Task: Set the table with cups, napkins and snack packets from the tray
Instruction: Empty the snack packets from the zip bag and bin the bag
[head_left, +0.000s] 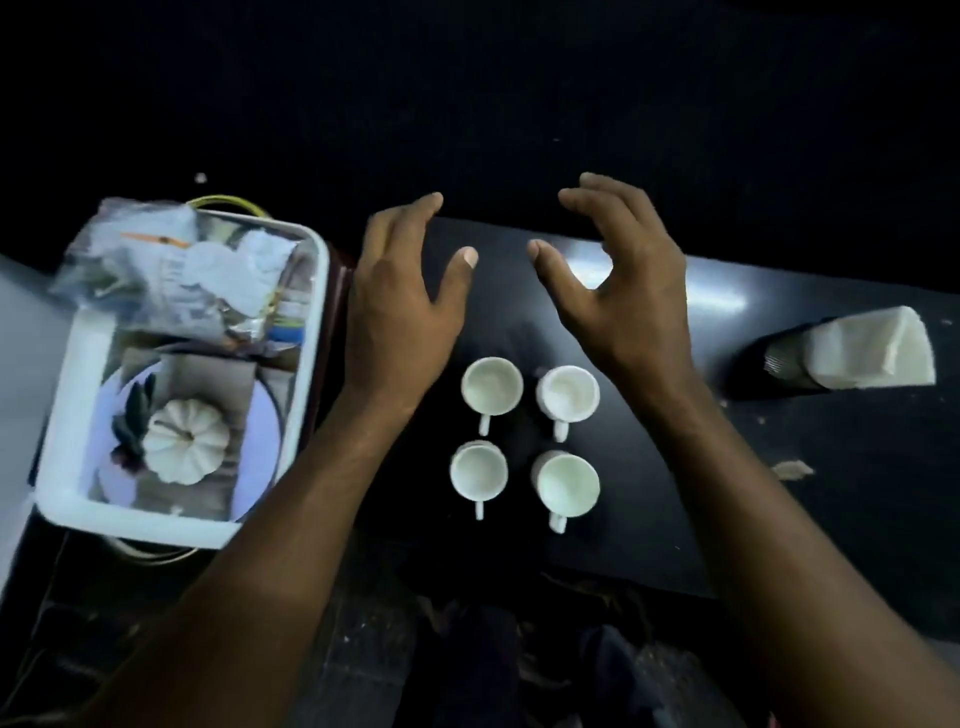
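Note:
Several white cups stand upright in a square on the black table (649, 519), handles toward me: far-left cup (491, 386), far-right cup (567, 392), near-left cup (478, 471), near-right cup (566, 483). My left hand (402, 306) and my right hand (618, 291) hover above the table beyond the cups, fingers spread, holding nothing. At the left sits a white tray (311, 332) with clear snack packets (176, 270) piled in its far half. A stack of white napkins (872, 351) stands in a dark holder at the right.
In the tray's near half lies a picture of a white pumpkin (187, 441) on a plate. Crumbs (792, 469) dot the table's right side. The floor and my feet show below the table's near edge.

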